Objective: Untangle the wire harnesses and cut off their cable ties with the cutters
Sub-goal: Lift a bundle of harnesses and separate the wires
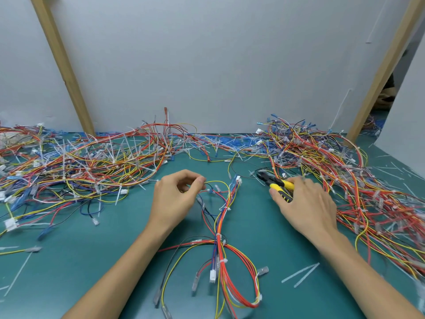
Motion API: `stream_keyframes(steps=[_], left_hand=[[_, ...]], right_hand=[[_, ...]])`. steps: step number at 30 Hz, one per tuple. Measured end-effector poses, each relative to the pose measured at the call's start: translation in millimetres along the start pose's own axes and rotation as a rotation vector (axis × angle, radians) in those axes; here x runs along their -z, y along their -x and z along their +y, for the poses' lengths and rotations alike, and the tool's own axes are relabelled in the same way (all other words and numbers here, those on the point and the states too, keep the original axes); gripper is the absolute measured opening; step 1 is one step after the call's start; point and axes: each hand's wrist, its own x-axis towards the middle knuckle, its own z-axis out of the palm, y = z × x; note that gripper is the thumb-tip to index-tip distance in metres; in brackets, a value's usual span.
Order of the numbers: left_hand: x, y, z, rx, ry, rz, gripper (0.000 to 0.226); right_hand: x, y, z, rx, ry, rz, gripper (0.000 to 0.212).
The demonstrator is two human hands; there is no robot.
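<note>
One wire harness (222, 226) lies loose on the green counter (92, 261) in the head view, with white cable ties (226, 208) spaced along its bundle. Left of the harness's upper end, the left hand (174, 199) pinches one of its thin yellow loops between thumb and forefinger. Right of that end, the right hand (305, 203) curls round the yellow-handled cutters (276, 184). The wires look light, limp and springy, likely to snag, so gripping the bundle just beside a tie seems best.
</note>
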Motion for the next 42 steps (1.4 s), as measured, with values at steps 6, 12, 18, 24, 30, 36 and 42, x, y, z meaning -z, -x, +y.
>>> stream_keyframes(steps=[6, 12, 18, 24, 30, 36, 42], left_hand=[[1, 0, 3, 0.026, 0.146, -0.043, 0.018], [3, 0, 7, 0.013, 0.284, -0.111, 0.030], [-4, 6, 22, -0.078, 0.421, -0.216, 0.030], [-6, 11, 24, -0.061, 0.409, -0.318, 0.024], [-4, 8, 22, 0.017, 0.378, -0.255, 0.023], [-2, 6, 19, 0.036, 0.324, -0.124, 0.019], [-2, 6, 15, 0.043, 0.310, -0.062, 0.012]], right_hand=[[-2, 3, -2, 0.014, 0.123, -0.072, 0.064], [13, 20, -29, 0.210, -0.512, 0.057, 0.026], [12, 45, -63, -0.054, -1.240, -0.820, 0.037], [12, 31, -50, -0.113, -1.661, -0.901, 0.036], [8, 21, -42, -0.221, -1.800, -0.815, 0.031], [7, 19, -35, -0.099, -1.791, -0.860, 0.029], [5, 20, -35, -0.099, -1.802, -0.857, 0.025]])
